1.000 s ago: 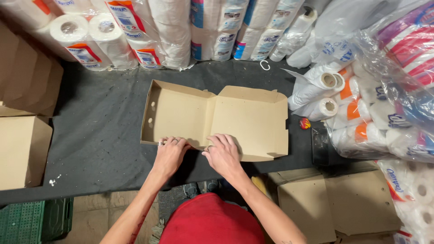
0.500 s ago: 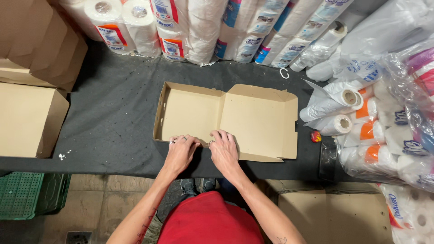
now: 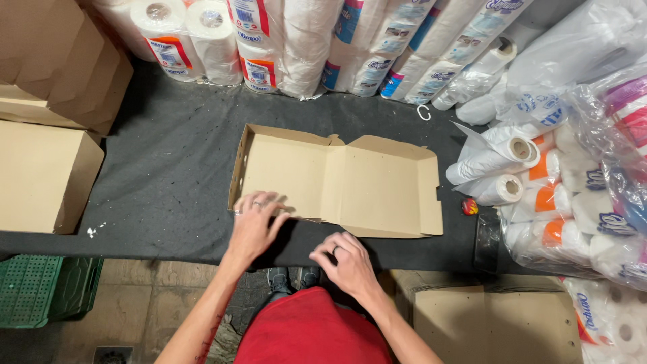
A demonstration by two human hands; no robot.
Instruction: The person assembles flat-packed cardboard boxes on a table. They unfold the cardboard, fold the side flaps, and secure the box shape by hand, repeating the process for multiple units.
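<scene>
Cardboard box point(image 3: 337, 182), opened flat with its low walls folded up, lies in the middle of the dark table point(image 3: 168, 175), its near edge close to the table's front. The left hand point(image 3: 255, 226) rests on the box's near left corner with fingers spread and gripping nothing, while the right hand point(image 3: 347, 264) sits loosely curled and empty on the table edge just in front of the box. Wrapped paper rolls point(image 3: 283, 40) line the far side, bagged rolls point(image 3: 579, 195) and a small red ball point(image 3: 470, 206) crowd the right, and closed cardboard boxes point(image 3: 44, 178) stand at the left.
</scene>
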